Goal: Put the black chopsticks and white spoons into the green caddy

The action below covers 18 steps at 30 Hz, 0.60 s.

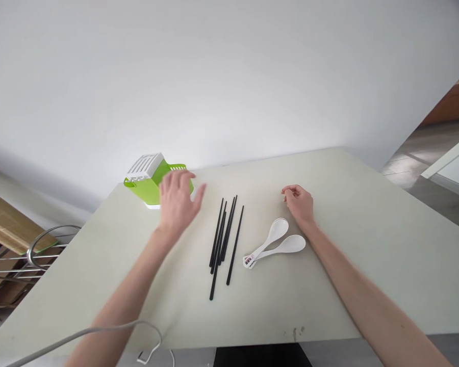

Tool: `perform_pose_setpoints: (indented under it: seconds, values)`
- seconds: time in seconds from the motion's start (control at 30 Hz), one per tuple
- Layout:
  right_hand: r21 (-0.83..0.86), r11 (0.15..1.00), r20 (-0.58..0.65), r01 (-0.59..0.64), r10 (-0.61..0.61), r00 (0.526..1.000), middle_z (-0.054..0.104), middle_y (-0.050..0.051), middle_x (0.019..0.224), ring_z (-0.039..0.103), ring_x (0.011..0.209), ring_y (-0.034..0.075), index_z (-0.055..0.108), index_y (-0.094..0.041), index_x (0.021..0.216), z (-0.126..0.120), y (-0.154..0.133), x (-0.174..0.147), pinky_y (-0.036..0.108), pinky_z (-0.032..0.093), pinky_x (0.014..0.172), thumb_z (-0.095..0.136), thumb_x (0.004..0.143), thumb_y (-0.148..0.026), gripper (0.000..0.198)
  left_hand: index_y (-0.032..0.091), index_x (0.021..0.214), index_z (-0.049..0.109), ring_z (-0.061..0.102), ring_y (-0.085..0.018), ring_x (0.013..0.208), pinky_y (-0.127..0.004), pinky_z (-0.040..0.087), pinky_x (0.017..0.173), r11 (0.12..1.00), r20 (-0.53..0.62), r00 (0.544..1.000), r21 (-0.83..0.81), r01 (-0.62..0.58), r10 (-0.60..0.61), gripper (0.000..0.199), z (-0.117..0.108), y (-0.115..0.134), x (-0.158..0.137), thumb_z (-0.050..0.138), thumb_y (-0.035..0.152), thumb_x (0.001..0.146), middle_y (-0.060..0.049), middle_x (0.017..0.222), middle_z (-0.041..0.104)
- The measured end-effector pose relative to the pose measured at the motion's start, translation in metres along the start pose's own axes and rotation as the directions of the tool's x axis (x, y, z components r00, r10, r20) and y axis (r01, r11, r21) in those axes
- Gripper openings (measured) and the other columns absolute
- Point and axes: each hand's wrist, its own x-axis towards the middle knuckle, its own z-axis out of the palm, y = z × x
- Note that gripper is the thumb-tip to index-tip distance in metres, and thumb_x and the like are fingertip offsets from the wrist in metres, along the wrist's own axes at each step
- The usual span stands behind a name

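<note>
My left hand (177, 200) is open, fingers apart, in front of a green and white utensil holder (141, 190) with a slotted white top. It covers part of the holder's side; whether it touches it I cannot tell. Several black chopsticks (217, 239) lie loosely bunched at the middle of the table, with one chopstick (235, 244) apart on the right. Two white spoons (278, 229) lie crossed at their labelled handles, bowls toward my right hand (300, 205). That hand rests beyond the spoon bowls with its fingers curled together, and nothing shows in them.
The pale table (367, 214) meets a white wall (229, 76) at the back. A grey cable (87, 331) crosses the near left edge. A metal rack (34, 257) stands left of the table, and a black object (262, 356) is below its front edge.
</note>
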Motion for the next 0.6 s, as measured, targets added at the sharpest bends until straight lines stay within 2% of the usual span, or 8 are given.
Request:
perform_pose_setpoints:
  seconds: [0.07, 0.17, 0.2, 0.27, 0.33, 0.4, 0.5, 0.6]
  values:
    - [-0.017, 1.0, 0.001, 0.022, -0.022, 1.0, 0.076, 0.003, 0.084, 0.065, 0.069, 0.018, 0.07, -0.023, 0.081, 0.001, 0.001, 0.0, 0.03, 0.047, 0.068, 0.054, 0.076, -0.03, 0.018, 0.018, 0.131, 0.058, 0.035, -0.044, 0.149, -0.065, 0.03, 0.119, 0.994, -0.054, 0.994, 0.057, 0.098, -0.095, 0.046, -0.007, -0.036, 0.015, 0.054, 0.052, 0.099, -0.021, 0.151, 0.052]
    - [-0.034, 0.998, 0.011, 0.047, -0.047, 0.999, 0.074, 0.002, 0.077, 0.066, 0.07, 0.019, 0.071, -0.023, 0.081, 0.003, 0.002, -0.001, 0.031, 0.047, 0.071, 0.054, 0.077, -0.03, 0.019, 0.015, 0.142, 0.051, 0.019, -0.049, 0.157, -0.075, 0.016, 0.122, 0.972, -0.067, 0.974, 0.085, 0.221, -0.216, 0.059, -0.015, -0.081, 0.021, 0.052, 0.055, 0.098, -0.026, 0.163, 0.039]
    - [-0.035, 0.998, 0.012, 0.047, -0.047, 0.999, 0.074, 0.002, 0.075, 0.066, 0.07, 0.02, 0.071, -0.023, 0.081, 0.003, 0.002, -0.001, 0.032, 0.047, 0.071, 0.054, 0.077, -0.03, 0.019, 0.014, 0.143, 0.05, 0.018, -0.05, 0.158, -0.078, 0.013, 0.121, 0.963, -0.062, 0.966, 0.086, 0.257, -0.252, 0.061, -0.017, -0.092, 0.02, 0.051, 0.055, 0.097, -0.027, 0.163, 0.039]
    - [-0.037, 0.998, 0.011, 0.045, -0.045, 0.999, 0.072, 0.002, 0.072, 0.065, 0.069, 0.02, 0.071, -0.023, 0.08, 0.004, 0.002, -0.001, 0.032, 0.047, 0.072, 0.054, 0.077, -0.03, 0.018, 0.014, 0.145, 0.049, 0.025, -0.051, 0.156, -0.08, 0.01, 0.12, 0.947, -0.04, 0.953, 0.101, 0.304, -0.301, 0.061, -0.018, -0.108, 0.014, 0.049, 0.054, 0.098, -0.027, 0.162, 0.04]
    - [-0.041, 0.998, 0.013, 0.044, -0.043, 0.999, 0.072, 0.001, 0.072, 0.065, 0.069, 0.02, 0.071, -0.023, 0.08, 0.004, 0.002, -0.002, 0.032, 0.047, 0.072, 0.054, 0.077, -0.03, 0.018, 0.014, 0.148, 0.047, 0.037, -0.05, 0.151, -0.079, 0.013, 0.121, 0.943, -0.014, 0.949, 0.112, 0.315, -0.315, 0.062, -0.017, -0.115, 0.009, 0.045, 0.053, 0.1, -0.028, 0.164, 0.038]
    - [-0.047, 0.998, 0.018, 0.046, -0.045, 0.999, 0.073, 0.002, 0.074, 0.065, 0.069, 0.02, 0.071, -0.023, 0.08, 0.003, 0.002, -0.003, 0.032, 0.047, 0.073, 0.054, 0.077, -0.03, 0.018, 0.012, 0.151, 0.043, 0.045, -0.049, 0.147, -0.074, 0.023, 0.121, 0.943, -0.002, 0.948, 0.104, 0.316, -0.318, 0.064, -0.015, -0.116, 0.006, 0.041, 0.053, 0.101, -0.029, 0.166, 0.034]
    - [-0.059, 0.997, 0.03, 0.041, -0.039, 0.999, 0.074, 0.002, 0.078, 0.064, 0.068, 0.019, 0.071, -0.023, 0.081, 0.002, 0.002, -0.004, 0.032, 0.047, 0.074, 0.054, 0.078, -0.03, 0.018, 0.009, 0.154, 0.043, 0.048, -0.049, 0.144, -0.067, 0.038, 0.116, 0.939, 0.006, 0.943, 0.095, 0.33, -0.332, 0.069, -0.012, -0.113, 0.007, 0.038, 0.055, 0.102, -0.029, 0.166, 0.033]
    - [-0.072, 0.997, 0.037, 0.038, -0.036, 0.999, 0.074, 0.001, 0.078, 0.064, 0.066, 0.018, 0.071, -0.023, 0.082, 0.003, 0.002, -0.005, 0.032, 0.046, 0.073, 0.054, 0.078, -0.03, 0.019, 0.012, 0.155, 0.045, 0.051, -0.049, 0.141, -0.066, 0.042, 0.113, 0.94, 0.029, 0.943, 0.096, 0.328, -0.332, 0.07, -0.009, -0.106, 0.01, 0.037, 0.057, 0.102, -0.027, 0.166, 0.034]
